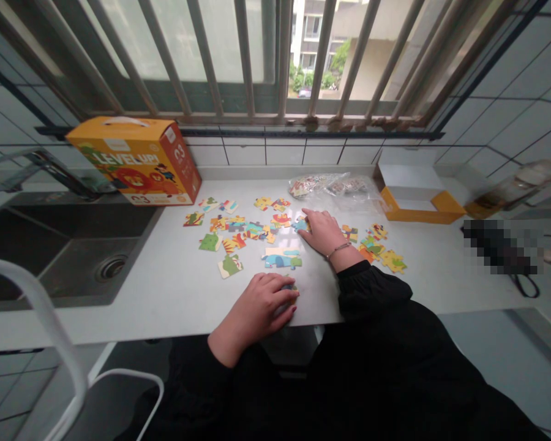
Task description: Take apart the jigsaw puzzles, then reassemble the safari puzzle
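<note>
My left hand [261, 306] is curled over a puzzle piece [294, 285] near the counter's front edge; the fingers cover most of that piece. Just beyond it lie joined pieces with a blue animal picture [282, 258]. Farther back, my right hand [324, 233] rests low over the counter, index finger and thumb apart. A blue puzzle piece [299, 225] shows between those fingertips, partly hidden by the hand. Loose colourful pieces surround both hands, among them a green piece [210, 242] to the left and a yellow piece [393, 261] to the right.
An orange puzzle box [133, 165] stands at the back left beside the sink [119, 245]. Clear plastic bags of pieces [330, 185] lie at the back, next to an open orange-and-white box [420, 208]. At the right are a glass bottle [514, 187] and a blurred-out dark object [500, 245].
</note>
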`<state>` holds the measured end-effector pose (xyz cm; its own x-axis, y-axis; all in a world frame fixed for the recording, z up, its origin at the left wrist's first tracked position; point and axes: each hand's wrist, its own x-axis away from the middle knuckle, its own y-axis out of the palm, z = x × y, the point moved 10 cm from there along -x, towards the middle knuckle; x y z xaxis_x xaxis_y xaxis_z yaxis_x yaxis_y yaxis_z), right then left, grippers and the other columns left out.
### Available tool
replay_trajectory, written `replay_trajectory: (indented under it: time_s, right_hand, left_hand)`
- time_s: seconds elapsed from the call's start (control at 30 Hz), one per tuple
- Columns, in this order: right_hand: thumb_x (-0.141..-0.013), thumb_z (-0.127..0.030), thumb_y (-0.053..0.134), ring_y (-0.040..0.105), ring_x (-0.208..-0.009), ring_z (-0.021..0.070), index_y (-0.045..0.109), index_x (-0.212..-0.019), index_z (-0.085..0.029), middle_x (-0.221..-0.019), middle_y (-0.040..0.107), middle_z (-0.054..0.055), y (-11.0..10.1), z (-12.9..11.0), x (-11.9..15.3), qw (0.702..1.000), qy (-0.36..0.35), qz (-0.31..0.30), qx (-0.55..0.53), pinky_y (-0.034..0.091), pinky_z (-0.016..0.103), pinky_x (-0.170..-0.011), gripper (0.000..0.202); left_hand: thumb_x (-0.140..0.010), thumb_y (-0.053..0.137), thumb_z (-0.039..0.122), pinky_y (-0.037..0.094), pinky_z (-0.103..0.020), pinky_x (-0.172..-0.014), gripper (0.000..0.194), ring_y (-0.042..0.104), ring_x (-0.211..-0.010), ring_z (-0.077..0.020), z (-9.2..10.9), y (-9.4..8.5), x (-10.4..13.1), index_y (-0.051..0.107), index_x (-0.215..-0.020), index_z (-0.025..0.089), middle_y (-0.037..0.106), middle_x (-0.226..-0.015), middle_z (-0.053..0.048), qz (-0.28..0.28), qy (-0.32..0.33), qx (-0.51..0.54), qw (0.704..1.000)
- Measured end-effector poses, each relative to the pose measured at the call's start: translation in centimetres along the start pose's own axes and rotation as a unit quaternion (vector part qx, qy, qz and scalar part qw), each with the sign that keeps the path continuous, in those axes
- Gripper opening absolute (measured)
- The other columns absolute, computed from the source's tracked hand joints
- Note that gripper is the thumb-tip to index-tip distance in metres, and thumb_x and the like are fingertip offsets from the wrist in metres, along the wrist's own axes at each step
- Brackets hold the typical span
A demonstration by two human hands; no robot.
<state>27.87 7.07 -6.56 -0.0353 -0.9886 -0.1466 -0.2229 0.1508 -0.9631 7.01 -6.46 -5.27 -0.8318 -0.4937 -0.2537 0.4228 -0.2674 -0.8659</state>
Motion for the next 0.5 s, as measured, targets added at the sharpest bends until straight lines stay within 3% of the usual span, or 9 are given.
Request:
replay_trajectory:
  time_s: [0.3, 0.5]
  right_hand:
    - [-0.096, -0.024, 0.076, 0.061, -0.128, 0.0329, 0.057, -0.158, -0.016, -0.138, 0.072, 0.017, -1.3, -0.8, 0.2, 0.994, -0.069, 0.029, -0.084, 0.045, 0.045, -0.117, 0.066]
    - [-0.095, -0.015, 0.070, 0.063, -0.129, 0.0283, 0.065, -0.149, -0.021, -0.135, 0.066, 0.013, -2.0, -1.2, 0.9, 0.979, -0.111, 0.062, -0.158, 0.050, 0.041, -0.117, 0.054]
  left_hand:
    - [-0.103, 0.072, 0.029, 0.054, -0.053, -0.117, 0.027, 0.067, -0.138, -0.0317, 0.0, -0.3, 0.0, 0.078, -0.129, 0.030, 0.069, -0.155, -0.010, 0.013, -0.006, -0.001, 1.000]
    - [-0.104, 0.071, 0.029, 0.053, -0.054, -0.116, 0.027, 0.067, -0.138, -0.0321, 0.0, -0.2, 0.0, 0.077, -0.130, 0.030, 0.070, -0.153, -0.010, 0.007, -0.011, 0.005, 1.000]
